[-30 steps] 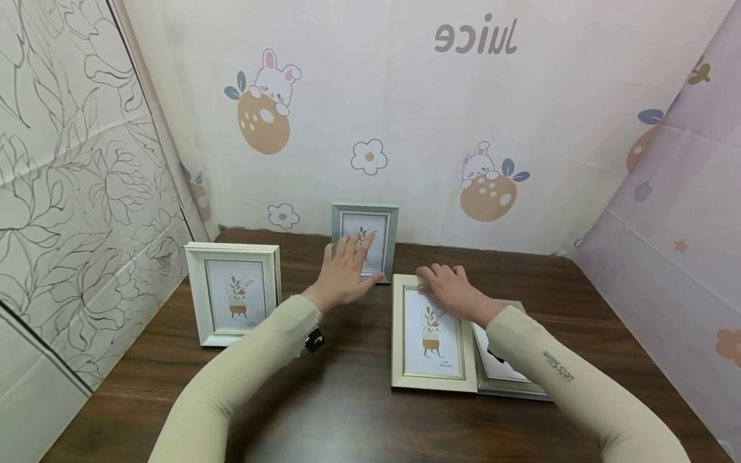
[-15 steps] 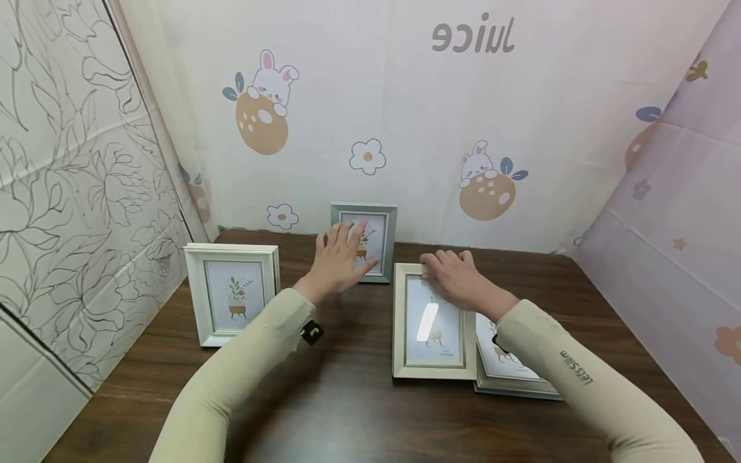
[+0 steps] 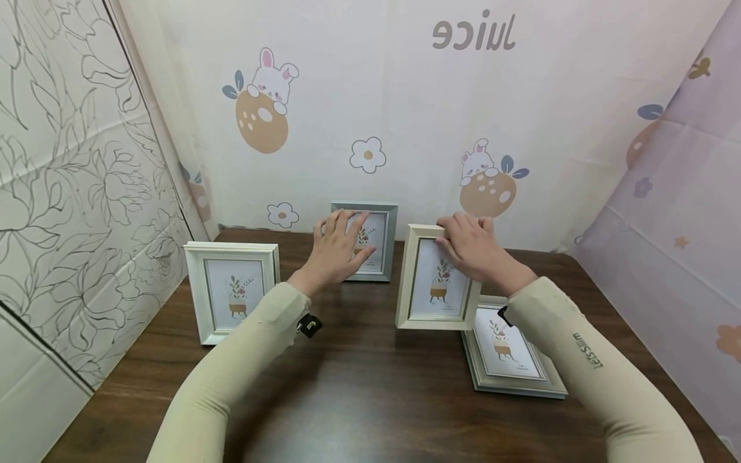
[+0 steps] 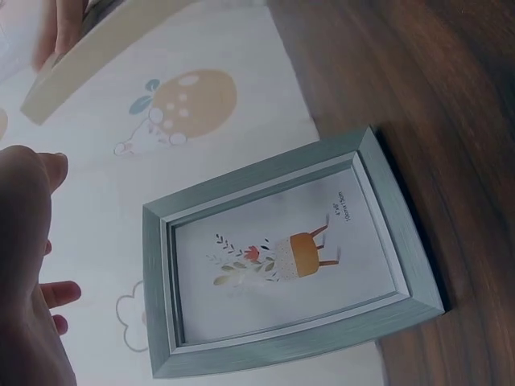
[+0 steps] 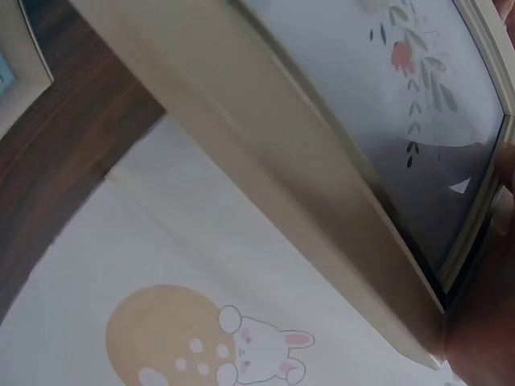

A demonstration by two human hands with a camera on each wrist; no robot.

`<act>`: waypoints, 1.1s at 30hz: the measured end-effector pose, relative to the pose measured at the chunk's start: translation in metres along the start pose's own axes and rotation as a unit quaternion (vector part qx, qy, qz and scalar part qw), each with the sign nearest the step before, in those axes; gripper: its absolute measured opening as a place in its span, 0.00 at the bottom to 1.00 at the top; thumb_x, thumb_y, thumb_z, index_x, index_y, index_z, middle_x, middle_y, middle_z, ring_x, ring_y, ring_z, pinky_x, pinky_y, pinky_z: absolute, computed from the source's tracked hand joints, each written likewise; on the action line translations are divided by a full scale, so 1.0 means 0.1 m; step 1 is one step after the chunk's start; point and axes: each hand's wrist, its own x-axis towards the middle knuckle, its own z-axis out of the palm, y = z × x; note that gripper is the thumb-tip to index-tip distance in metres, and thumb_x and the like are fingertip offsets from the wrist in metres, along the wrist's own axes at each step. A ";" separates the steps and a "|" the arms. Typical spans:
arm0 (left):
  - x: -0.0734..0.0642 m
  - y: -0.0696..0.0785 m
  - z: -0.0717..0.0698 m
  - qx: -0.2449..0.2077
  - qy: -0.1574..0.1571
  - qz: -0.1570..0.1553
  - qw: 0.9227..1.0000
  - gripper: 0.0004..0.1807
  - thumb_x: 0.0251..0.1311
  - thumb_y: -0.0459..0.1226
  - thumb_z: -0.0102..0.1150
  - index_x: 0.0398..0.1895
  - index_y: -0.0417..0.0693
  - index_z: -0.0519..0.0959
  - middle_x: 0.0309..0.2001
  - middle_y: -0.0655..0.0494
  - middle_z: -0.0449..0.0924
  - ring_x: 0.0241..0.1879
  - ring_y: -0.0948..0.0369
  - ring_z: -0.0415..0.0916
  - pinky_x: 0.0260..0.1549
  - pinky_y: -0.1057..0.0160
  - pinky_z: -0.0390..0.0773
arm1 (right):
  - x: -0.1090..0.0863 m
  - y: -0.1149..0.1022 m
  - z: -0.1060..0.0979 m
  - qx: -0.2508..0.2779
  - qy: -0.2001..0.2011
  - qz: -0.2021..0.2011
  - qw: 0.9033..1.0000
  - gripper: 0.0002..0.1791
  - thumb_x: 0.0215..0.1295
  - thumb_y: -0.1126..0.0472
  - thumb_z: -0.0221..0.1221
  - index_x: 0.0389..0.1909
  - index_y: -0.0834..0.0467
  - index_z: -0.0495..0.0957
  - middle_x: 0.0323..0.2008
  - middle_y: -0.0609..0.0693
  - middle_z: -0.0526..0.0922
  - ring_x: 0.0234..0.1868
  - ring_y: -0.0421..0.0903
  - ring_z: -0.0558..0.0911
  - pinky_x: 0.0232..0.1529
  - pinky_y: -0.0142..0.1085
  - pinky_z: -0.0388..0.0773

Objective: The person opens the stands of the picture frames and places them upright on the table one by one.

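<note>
My right hand [image 3: 476, 249] grips a cream picture frame [image 3: 403, 283] by its top right edge. That frame hangs nearly upright above the table, its plant print facing me. In the right wrist view the cream frame's border [image 5: 265, 153] fills much of the picture. My left hand [image 3: 334, 252] hovers with spread fingers before a grey-green picture frame [image 3: 382, 278], which stands upright near the back wall. The left wrist view shows this grey-green frame [image 4: 249, 362] apart from the fingers. Below my right wrist, a silvery frame [image 3: 521, 386] lies flat, print upward.
A white picture frame [image 3: 199, 296] stands upright at the left, behind my left forearm. A wall cloth [image 3: 405, 96] with rabbits and flowers closes off the back. The dark wooden table [image 3: 347, 405] stretches between the side walls.
My right hand has raised the cream frame from lying on the table to nearly upright, uncovering more of the silvery frame. My left hand has shifted slightly up and left.
</note>
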 end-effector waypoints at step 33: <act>-0.05 0.01 0.17 0.013 -0.022 0.025 0.999 0.38 0.73 0.55 0.46 0.78 0.51 0.51 0.70 0.44 0.54 0.69 0.47 0.45 0.60 0.40 0.47 | 0.02 0.15 -0.24 0.061 0.001 -0.111 0.992 0.07 0.72 0.62 0.55 0.48 0.55 0.76 0.40 0.50 0.70 0.43 0.53 0.66 0.51 0.57 0.48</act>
